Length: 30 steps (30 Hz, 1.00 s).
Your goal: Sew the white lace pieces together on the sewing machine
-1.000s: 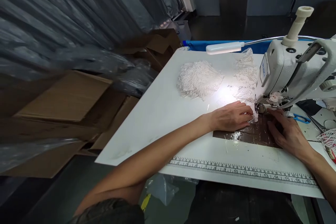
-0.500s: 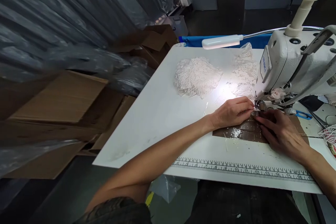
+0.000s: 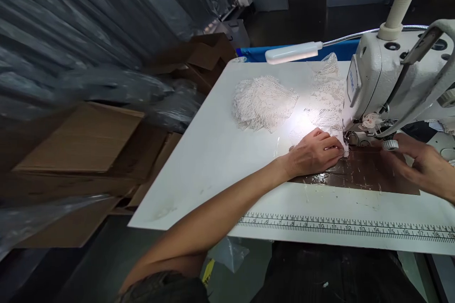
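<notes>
A strip of white lace (image 3: 345, 147) lies under the needle area of the white sewing machine (image 3: 373, 66). My left hand (image 3: 317, 151) is closed on the lace just left of the needle, its fingers bent and pressed together. To the right of the needle, my right hand (image 3: 415, 161) is over the brown taped sheet (image 3: 359, 173), beside a knurled knob of the machine. Its thumb and fingers are apart, partly hidden behind the machine parts. More white lace (image 3: 325, 97) spreads behind my left hand.
A pile of white lace (image 3: 263, 103) sits on the white table (image 3: 199, 165). The lamp (image 3: 294, 52) hangs over the table's back edge. A printed ruler (image 3: 341, 227) runs along the front; cardboard boxes (image 3: 81, 137) stand left.
My right hand has moved right, away from the needle and from my left hand. My left hand has turned slightly and stays by the needle. The view has shifted a little.
</notes>
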Tool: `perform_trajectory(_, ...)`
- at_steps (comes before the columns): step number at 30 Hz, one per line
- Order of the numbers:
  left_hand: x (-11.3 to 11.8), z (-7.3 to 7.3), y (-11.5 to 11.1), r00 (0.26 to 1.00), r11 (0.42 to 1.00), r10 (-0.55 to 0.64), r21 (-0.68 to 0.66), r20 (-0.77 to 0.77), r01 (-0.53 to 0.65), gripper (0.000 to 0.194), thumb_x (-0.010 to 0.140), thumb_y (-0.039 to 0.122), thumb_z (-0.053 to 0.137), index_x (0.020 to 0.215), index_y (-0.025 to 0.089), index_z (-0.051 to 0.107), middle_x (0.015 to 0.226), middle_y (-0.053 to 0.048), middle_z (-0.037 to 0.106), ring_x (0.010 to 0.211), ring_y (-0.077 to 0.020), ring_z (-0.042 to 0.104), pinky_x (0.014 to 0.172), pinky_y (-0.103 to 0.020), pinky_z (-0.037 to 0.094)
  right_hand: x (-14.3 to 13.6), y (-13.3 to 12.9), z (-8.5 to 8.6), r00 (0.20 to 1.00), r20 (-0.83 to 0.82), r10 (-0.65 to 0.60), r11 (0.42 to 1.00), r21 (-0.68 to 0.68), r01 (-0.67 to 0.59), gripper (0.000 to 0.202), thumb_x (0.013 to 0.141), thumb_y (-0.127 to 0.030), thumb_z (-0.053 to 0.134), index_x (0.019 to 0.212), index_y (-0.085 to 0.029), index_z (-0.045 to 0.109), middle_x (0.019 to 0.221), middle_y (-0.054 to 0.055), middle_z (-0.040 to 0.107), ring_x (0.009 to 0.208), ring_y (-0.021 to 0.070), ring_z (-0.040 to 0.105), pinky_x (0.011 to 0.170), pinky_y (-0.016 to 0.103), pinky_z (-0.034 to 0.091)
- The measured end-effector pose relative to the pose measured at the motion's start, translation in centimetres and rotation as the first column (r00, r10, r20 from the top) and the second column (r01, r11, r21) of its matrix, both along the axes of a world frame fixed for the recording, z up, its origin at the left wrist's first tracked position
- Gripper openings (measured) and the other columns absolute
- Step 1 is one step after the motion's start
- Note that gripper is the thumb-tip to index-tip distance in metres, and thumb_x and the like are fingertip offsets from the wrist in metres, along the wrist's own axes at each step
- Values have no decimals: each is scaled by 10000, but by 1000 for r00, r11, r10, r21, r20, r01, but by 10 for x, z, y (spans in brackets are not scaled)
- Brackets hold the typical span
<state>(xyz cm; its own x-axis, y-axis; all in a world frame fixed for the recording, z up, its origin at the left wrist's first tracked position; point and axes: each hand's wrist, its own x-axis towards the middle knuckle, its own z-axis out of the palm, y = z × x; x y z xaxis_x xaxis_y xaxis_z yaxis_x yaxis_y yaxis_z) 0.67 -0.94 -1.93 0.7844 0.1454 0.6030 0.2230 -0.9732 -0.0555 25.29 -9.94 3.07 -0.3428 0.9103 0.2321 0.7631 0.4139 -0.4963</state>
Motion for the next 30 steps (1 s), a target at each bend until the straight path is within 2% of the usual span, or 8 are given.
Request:
perform_trajectory(2,2,0,-1,1000,1000,10,-13,29,-9,184,972,189,502,833,159,619,901,-10,699,710,-90,577,669,-260,420,11,2,5,995,48,-86,990,113,80,383,937,-374,407,1042,-160,707,981,121,688,833,211,675,712,341,571)
perform_trajectory(5,3,0,-2,998,999,7,-34,59,-5,193,978,191,498,835,145,620,887,-25,692,731,-88,591,657,-249,427,22,2,1,980,134,-146,973,200,118,400,936,-368,390,1080,-161,700,980,121,679,833,222,672,711,357,570)
perform_trajectory(11,4,-5,-2,1000,1000,-10,-22,-12,9,223,981,167,468,825,161,627,890,-21,699,753,-99,593,699,-272,444,29,0,-18,937,291,-193,954,277,111,457,934,-367,350,1064,-103,699,991,178,654,916,297,619,775,426,546)
perform_trajectory(16,4,-9,-2,999,999,-4,-50,-50,2,235,988,176,449,827,171,620,892,-27,702,760,-113,596,703,-285,444,36,0,-31,921,345,-183,960,263,92,420,930,-351,384,1080,-93,679,997,198,643,910,306,596,782,430,526)
perform_trajectory(22,1,-4,-3,994,996,-74,-53,-76,70,220,988,100,411,939,117,626,981,-90,696,835,-129,618,751,-279,521,31,4,-39,901,352,-254,933,334,133,447,966,-347,288,901,-118,666,894,206,640,856,297,596,699,398,508)
perform_trajectory(26,0,-4,-1,976,965,-144,-242,-166,101,292,983,52,340,977,133,620,1041,-101,676,935,-129,627,827,-291,555,13,-10,-22,939,190,-287,947,204,248,465,972,-509,283,778,-193,563,748,137,617,704,239,603,599,347,480)
perform_trajectory(28,2,-5,0,987,926,-134,-366,-85,95,260,960,54,362,962,129,610,1003,-95,677,936,-131,632,823,-290,566,3,-20,-15,956,73,-285,956,-48,289,478,943,-615,315,772,-219,521,601,54,572,527,185,552,512,314,452)
perform_trajectory(30,5,-6,-1,997,877,-72,-475,21,73,139,931,109,455,957,125,591,936,-82,680,884,-138,642,778,-291,575,-5,-26,-13,965,-45,-257,929,-285,235,472,922,-663,329,807,-231,480,534,6,550,438,161,510,463,296,440)
